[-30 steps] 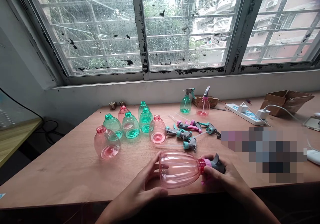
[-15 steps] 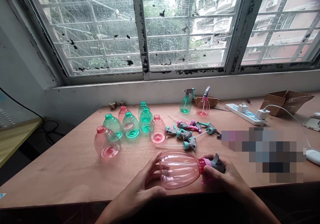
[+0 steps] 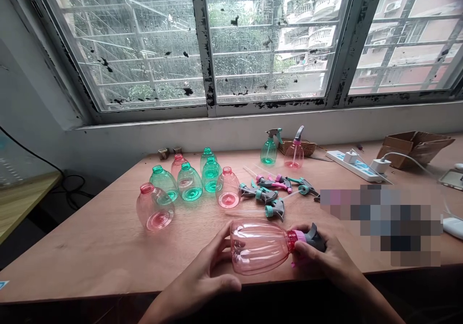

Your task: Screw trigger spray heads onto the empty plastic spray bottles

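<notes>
A clear pink spray bottle (image 3: pixel 260 247) lies on its side in the air above the table's front edge, base to the left. My left hand (image 3: pixel 213 271) cups the base, its fingers behind the plastic and its thumb low in front. My right hand (image 3: pixel 321 259) is closed around the pink collar and grey spray head (image 3: pixel 314 237) at the neck; some of its fingers are hidden. Just beyond the bottle lies a loose grey and green spray head (image 3: pixel 275 209) with its tube pointing left. More grey, pink and green spray heads (image 3: pixel 269 189) are piled behind it.
Several open green bottles (image 3: pixel 190 184) and pink bottles (image 3: pixel 155 208) stand left of centre. Two bottles with heads, green (image 3: pixel 268 150) and pink (image 3: pixel 293 155), stand near the wall. A power strip (image 3: pixel 354 165) and cardboard box (image 3: pixel 412 148) lie at the right. One area is pixelated.
</notes>
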### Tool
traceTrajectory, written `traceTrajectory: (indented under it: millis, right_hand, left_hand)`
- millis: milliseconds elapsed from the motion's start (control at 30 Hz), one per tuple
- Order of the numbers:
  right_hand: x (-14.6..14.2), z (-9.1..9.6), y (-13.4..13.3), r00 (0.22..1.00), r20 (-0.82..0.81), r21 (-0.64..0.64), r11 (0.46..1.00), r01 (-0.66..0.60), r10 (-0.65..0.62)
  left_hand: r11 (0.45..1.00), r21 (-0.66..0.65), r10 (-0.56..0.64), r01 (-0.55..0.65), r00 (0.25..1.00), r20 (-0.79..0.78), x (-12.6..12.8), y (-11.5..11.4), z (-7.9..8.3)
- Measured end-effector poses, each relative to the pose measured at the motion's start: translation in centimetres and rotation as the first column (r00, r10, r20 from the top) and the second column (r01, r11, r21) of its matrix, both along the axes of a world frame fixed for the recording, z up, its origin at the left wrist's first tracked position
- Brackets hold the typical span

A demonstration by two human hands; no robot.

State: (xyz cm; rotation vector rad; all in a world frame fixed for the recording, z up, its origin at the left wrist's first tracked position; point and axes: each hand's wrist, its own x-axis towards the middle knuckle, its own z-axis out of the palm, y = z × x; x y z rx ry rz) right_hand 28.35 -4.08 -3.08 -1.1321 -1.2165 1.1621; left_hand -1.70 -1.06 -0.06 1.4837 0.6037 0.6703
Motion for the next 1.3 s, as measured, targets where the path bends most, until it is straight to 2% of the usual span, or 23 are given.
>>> traceTrajectory:
  millis: [167,467,633,867,1033,1200,1300]
  right_hand:
    - [0.0,-0.3,0.1,1.000,-0.025,0.010,1.000,-0.013,0.013]
    - [0.0,-0.3,0.1,0.999,-0.050,-0.002,1.000,-0.020,0.020]
    - [0.1,-0.2,0.1,0.999,-0.034,-0.004,1.000,-0.022,0.022]
    - [0.1,-0.3,0.1,0.999,-0.017,-0.002,1.000,-0.029,0.029]
    - [0.2,-0.4,0.1,0.999,-0.024,-0.006,0.999,-0.036,0.036]
    - [0.3,-0.5,0.3,0.999,-0.009,0.005,0.999,-0.035,0.035]
    - [0.3,-0.6,0.3,0.999,-0.015,0.011,0.999,-0.035,0.036]
  left_hand:
    - [0.998,-0.055,0.027,-0.026,1.000,0.013,0.0,0.0,-0.2]
    - [1.000,0.022,0.009,-0.010,1.000,0.012,-0.3,0.2,-1.0]
    - [1.000,-0.008,0.029,-0.029,0.998,-0.057,-0.5,0.0,-0.8]
    - [0.998,0.054,-0.014,0.019,0.996,-0.093,-0.6,0.1,-0.4]
    - [0.998,0.066,0.013,-0.007,0.996,-0.089,-0.3,0.0,-0.2]
    - [0.992,0.110,0.070,-0.058,0.992,-0.105,-0.3,-0.1,-0.7]
    - [0.992,0.116,0.050,-0.038,0.994,-0.098,-0.5,0.0,-1.0]
